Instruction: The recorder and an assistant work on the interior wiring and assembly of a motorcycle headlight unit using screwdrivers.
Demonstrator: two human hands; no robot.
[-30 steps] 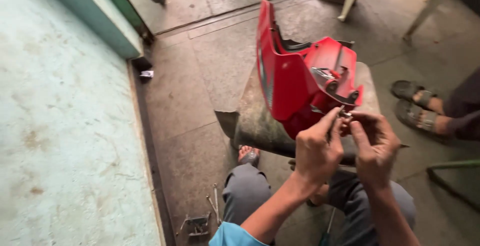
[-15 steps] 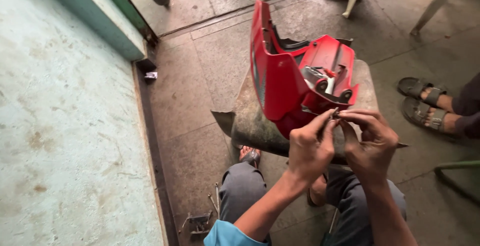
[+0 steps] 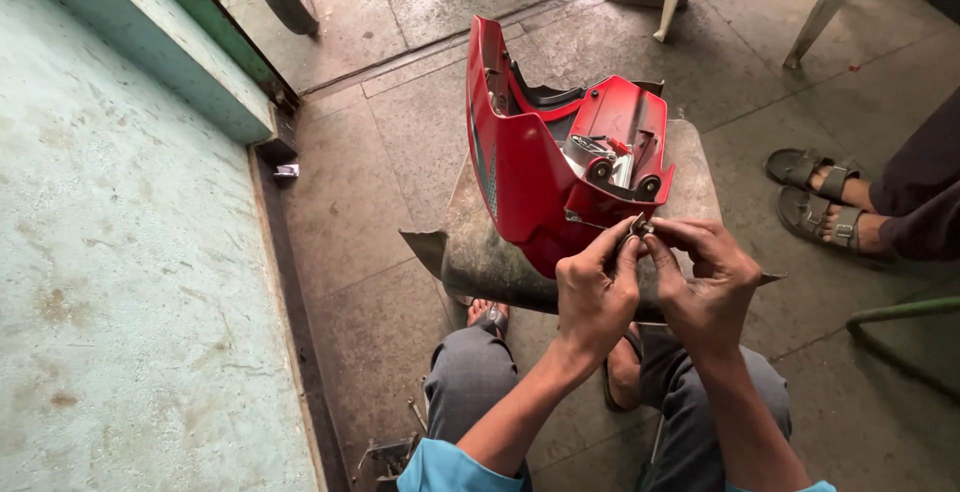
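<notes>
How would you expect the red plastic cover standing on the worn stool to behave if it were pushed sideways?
The red plastic cover looks like a thin moulded shell, so probably light and slightly flexible. It stands tall on a narrow edge on the stool, so it would likely tip easily. The left hand and right hand work at its lower edge and may be steadying it.

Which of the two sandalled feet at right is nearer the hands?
The lower foot, closer to the right hand; the other foot lies beyond it.

Cowl panel (image 3: 540, 167) on stool (image 3: 690, 167), hands before.
</notes>
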